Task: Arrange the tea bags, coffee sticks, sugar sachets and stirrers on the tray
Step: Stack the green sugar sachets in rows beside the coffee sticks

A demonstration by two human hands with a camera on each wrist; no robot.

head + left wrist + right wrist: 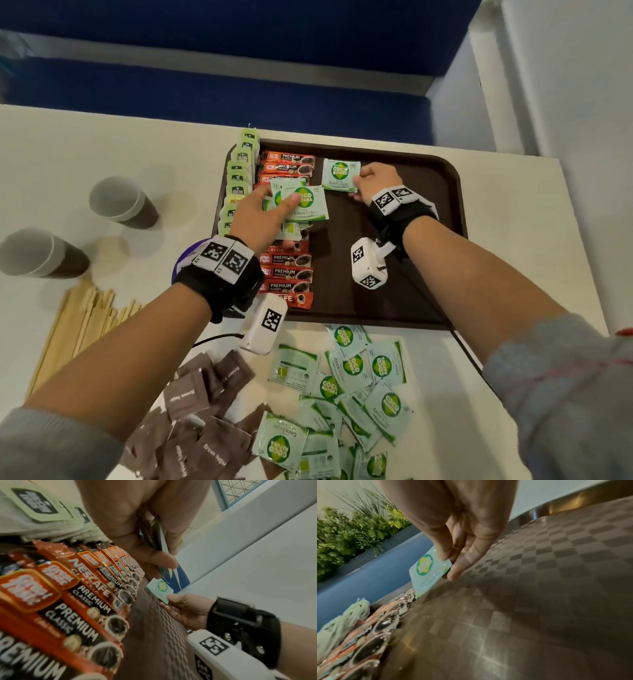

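Note:
A dark brown tray lies on the white table. Pale green tea bags line its left edge, and beside them runs a column of red coffee sticks. My left hand hovers over the coffee sticks, gripping a stack of green coco sugar sachets with the thumb on top. My right hand pinches one coco sugar sachet by its right edge, low over the tray's far middle; the right wrist view shows that coco sugar sachet tilted, its lower corner near the tray floor.
Loose coco sugar sachets and brown sugar sachets lie heaped on the table in front of the tray. Wooden stirrers lie at the left. Two paper cups stand at the far left. A blue wall runs behind the table.

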